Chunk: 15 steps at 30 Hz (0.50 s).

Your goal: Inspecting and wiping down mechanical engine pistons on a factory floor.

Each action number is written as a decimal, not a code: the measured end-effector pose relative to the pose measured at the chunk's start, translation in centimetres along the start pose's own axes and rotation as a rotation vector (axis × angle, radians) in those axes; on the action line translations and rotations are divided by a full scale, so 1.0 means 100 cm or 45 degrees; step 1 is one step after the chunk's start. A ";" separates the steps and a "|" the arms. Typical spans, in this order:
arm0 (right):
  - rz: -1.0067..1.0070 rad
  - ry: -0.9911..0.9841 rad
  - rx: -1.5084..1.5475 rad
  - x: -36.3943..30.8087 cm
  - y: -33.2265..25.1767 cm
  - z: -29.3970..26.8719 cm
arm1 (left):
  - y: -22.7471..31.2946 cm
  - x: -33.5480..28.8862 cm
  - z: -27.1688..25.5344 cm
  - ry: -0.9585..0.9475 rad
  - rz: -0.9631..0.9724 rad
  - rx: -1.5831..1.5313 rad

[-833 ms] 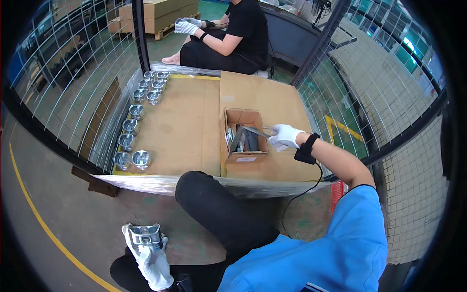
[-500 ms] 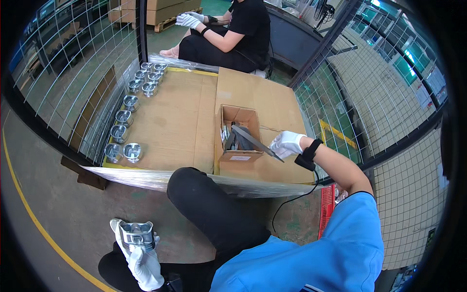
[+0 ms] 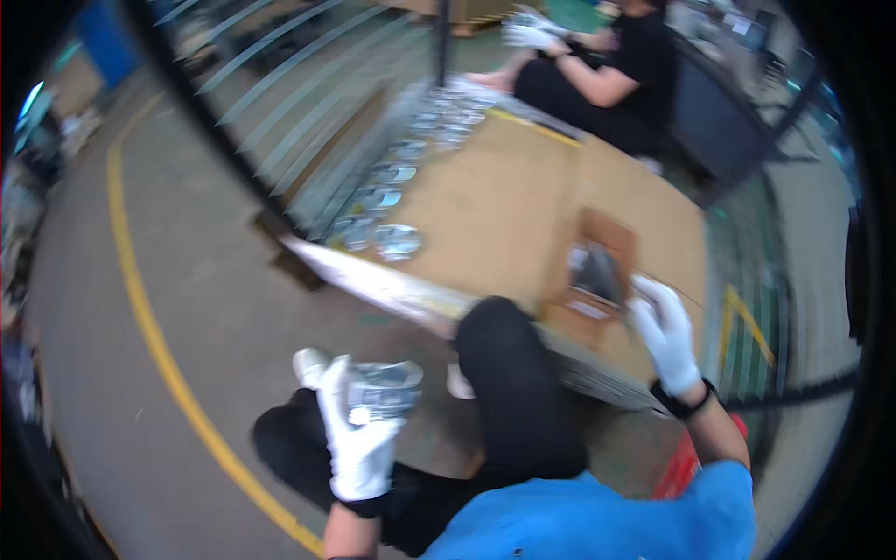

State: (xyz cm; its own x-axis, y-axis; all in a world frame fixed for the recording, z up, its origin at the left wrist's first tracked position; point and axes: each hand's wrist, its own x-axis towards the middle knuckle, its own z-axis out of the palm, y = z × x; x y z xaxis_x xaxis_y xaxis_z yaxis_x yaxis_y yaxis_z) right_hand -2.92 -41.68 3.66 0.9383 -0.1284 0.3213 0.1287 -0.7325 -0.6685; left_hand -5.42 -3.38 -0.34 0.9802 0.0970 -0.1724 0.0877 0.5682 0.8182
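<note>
Down low and close in, the left hand (image 3: 359,439) in its white glove is wrapped around a shiny metal part (image 3: 385,390), fingers clamped on its side, held just above the bent knee (image 3: 499,373) in dark trousers. That part sits to the person's left, well apart from the work surface ahead. Over on the right, the right hand (image 3: 667,331) reaches forward and rests at the edge of a small open cardboard box (image 3: 597,275); the motion blur hides whether its fingers grip anything, so I cannot tell. The box lies straight ahead of the right hand, nearer to it by far than to the left. Beyond it the cardboard-covered counter (image 3: 495,205) spreads out, a row of metal parts (image 3: 392,196) lined along its left edge. Farthest off, another person in black (image 3: 616,75) sits with gloved hands.
</note>
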 end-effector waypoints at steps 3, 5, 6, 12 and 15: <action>-0.048 -0.233 0.334 -0.021 -0.059 0.021 | -0.023 -0.008 -0.021 0.028 0.324 0.379; -0.157 -0.344 0.464 -0.031 -0.091 0.047 | -0.018 -0.018 -0.024 -0.050 0.532 0.435; -0.217 -0.397 0.506 -0.034 -0.101 0.054 | -0.017 -0.026 -0.023 -0.071 0.609 0.445; -0.410 -0.338 0.646 -0.041 -0.130 0.116 | -0.009 -0.031 -0.011 0.032 0.360 0.088; -0.320 -0.388 0.581 -0.039 -0.140 0.136 | 0.006 -0.012 -0.003 -0.202 0.056 -0.525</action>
State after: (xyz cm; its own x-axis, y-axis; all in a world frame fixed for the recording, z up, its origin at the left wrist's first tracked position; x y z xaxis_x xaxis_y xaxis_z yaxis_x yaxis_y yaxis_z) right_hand -4.05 -21.79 2.64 0.9023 0.2581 0.3454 0.4201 -0.3458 -0.8390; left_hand -6.62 -2.89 0.17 0.9994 0.0200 -0.0294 -0.0013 0.8479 0.5301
